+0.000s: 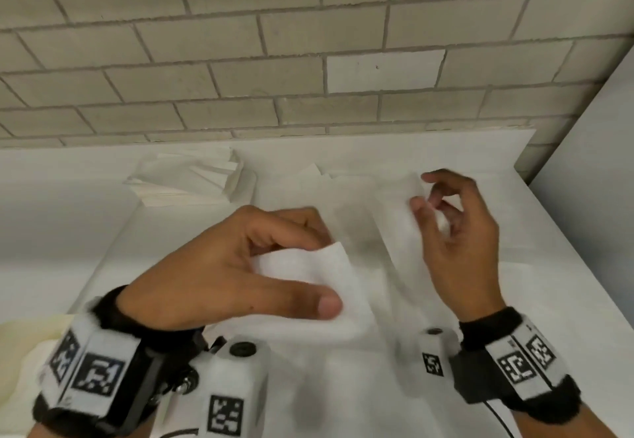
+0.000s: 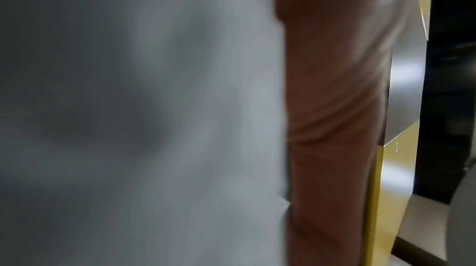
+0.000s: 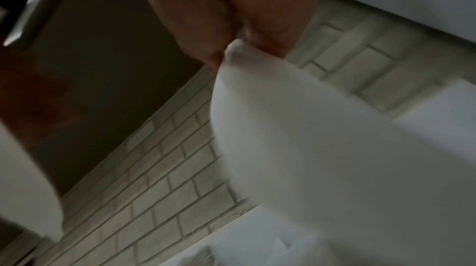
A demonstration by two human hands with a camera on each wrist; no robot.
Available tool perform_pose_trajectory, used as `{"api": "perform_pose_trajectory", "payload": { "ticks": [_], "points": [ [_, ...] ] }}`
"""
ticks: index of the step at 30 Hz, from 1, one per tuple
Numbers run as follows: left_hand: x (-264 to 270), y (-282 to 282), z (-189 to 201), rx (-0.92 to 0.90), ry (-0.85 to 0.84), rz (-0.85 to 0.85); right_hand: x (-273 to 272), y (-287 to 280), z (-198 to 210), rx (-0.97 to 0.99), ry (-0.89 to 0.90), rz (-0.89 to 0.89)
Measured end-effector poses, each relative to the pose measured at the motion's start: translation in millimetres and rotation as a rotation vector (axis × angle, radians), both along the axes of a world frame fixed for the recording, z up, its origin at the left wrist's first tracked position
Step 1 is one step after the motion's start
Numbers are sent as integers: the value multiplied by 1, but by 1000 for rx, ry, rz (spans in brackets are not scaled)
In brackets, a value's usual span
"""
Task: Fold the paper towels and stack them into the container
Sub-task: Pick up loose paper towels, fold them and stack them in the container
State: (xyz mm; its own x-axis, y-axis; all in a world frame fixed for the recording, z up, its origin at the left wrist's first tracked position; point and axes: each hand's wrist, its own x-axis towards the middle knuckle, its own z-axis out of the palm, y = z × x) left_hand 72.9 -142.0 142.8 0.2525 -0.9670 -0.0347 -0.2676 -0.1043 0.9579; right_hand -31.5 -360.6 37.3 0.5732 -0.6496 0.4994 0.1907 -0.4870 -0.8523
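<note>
Holding one white paper towel (image 1: 343,266) above the middle of the white table (image 1: 549,266), stretched between both hands and blurred along its length. Pinching the near-left corner with the left hand (image 1: 219,266), thumb lying flat on top and fingers curled beneath; showing soft, thin and matte there, with a straight cut edge and a square corner. Pinching the far-right corner with the right hand (image 1: 456,231), thumb and forefinger closing on a small bunched tip of tissue, remaining fingers loosely bent; appearing in the right wrist view as a limp, draping sheet (image 3: 296,138) hanging from the fingertips (image 3: 213,54). Filling the left wrist view as a grey-white blurred plane (image 2: 154,107) beside one finger (image 2: 335,107). Lying toward the far-left part of the table, a loose heap of white paper towels (image 1: 192,180), flat, rectangular, overlapping with layered edges. Rising behind the far edge, a wall of pale rectangular bricks (image 1: 274,43) with rough mortar lines.
</note>
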Motion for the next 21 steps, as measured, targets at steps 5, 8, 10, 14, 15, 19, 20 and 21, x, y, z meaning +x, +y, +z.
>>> {"api": "perform_pose_trajectory", "payload": {
  "ticks": [5,8,10,14,15,19,20,21],
  "points": [
    [17,-32,-30,127,-243,148,-9,38,5,158,-84,377],
    [23,-42,-43,130,-208,158,-15,43,4,239,-70,428],
    [24,-45,-49,97,-329,200,-21,39,1,357,-6,401],
    [22,-51,-63,-62,-383,406,-27,42,-7,445,206,393],
    [21,-52,-68,-108,-271,512,-25,42,-7,453,193,366],
    [7,-48,-92,-76,554,603,-11,40,-7,655,46,346],
    [3,-44,-100,-29,585,572,-6,39,-8,700,44,355],
    [3,-41,-108,3,548,607,-1,37,-11,728,75,354]
  ]
}}
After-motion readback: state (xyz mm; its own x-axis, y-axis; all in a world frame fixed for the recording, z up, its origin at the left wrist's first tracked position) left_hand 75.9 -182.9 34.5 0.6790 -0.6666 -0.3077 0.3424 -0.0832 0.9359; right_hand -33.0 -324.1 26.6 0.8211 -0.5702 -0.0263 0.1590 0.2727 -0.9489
